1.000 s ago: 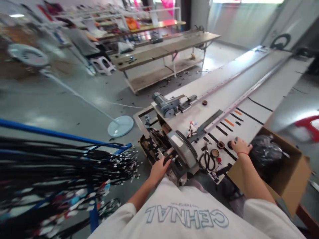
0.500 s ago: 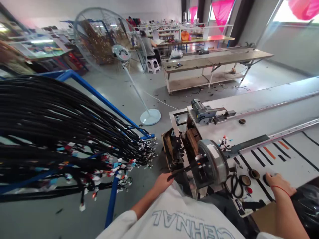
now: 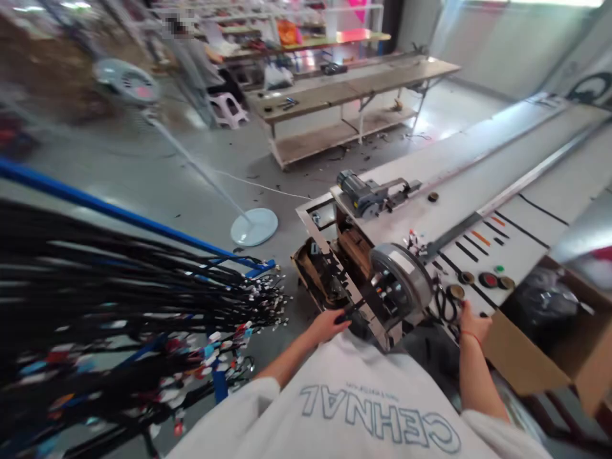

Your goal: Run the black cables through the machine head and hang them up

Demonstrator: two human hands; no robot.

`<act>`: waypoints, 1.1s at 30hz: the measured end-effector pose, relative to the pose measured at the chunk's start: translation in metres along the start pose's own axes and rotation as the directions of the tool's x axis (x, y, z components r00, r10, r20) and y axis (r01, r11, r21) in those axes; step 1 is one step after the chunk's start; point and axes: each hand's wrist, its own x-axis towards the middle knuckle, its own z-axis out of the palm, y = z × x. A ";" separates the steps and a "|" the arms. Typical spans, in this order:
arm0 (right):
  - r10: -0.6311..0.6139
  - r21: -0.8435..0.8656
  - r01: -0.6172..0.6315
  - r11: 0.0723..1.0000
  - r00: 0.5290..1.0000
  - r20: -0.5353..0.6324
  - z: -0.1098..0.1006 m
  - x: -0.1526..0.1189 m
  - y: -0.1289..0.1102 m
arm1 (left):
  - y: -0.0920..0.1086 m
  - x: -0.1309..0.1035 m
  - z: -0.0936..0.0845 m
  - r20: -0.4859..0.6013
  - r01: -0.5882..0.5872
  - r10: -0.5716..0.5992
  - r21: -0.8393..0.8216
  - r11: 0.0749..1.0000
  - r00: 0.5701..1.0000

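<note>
We see the left hand (image 3: 327,326) low in front of the white shirt (image 3: 377,408), its fingers curled closed around a black cable (image 3: 354,308). The cable slants from that grip towards the round machine housing (image 3: 406,271) at the near end of the long counter (image 3: 471,166); its far end gets lost among the machine's dark parts, so we cannot tell where it stops. The right hand (image 3: 474,325) is at the counter's near edge, fingers partly bent beside a tape roll (image 3: 457,292); a small dark shape shows by them, but we cannot tell whether they grip it. Just left of that roll we make out 2 black loops of scissors (image 3: 445,305), their blades hard to pick out. 3 more rolls lie close by, including 1 with a red middle (image 3: 488,280). To the right, a cardboard box (image 3: 528,357) holds a dark plastic bag (image 3: 545,303), whose contents we cannot see. On our left, a mass of black cables (image 3: 109,280) is blurred and cut off by the frame. Beyond, the top of a standing fan (image 3: 254,226) smears into the background, and a seated person (image 3: 196,64) is indistinct.
</note>
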 end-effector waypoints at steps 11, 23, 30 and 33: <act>0.079 0.089 -0.066 0.994 0.984 -0.158 0.008 -0.008 -0.003 | 0.059 0.047 0.003 -0.047 -0.160 0.162 0.050 0.986 0.986; 0.046 0.095 -0.030 0.995 0.984 -0.173 0.008 -0.005 -0.002 | 0.060 0.052 0.013 -0.096 -0.197 0.214 0.158 0.968 0.972; 0.059 0.098 -0.043 0.994 0.983 -0.175 0.005 -0.006 -0.007 | 0.061 0.052 0.010 -0.129 -0.233 0.256 0.175 0.957 0.958; 0.070 0.084 -0.056 0.995 0.980 -0.184 0.004 -0.007 -0.008 | 0.063 0.051 0.011 -0.138 -0.241 0.261 0.143 0.960 0.955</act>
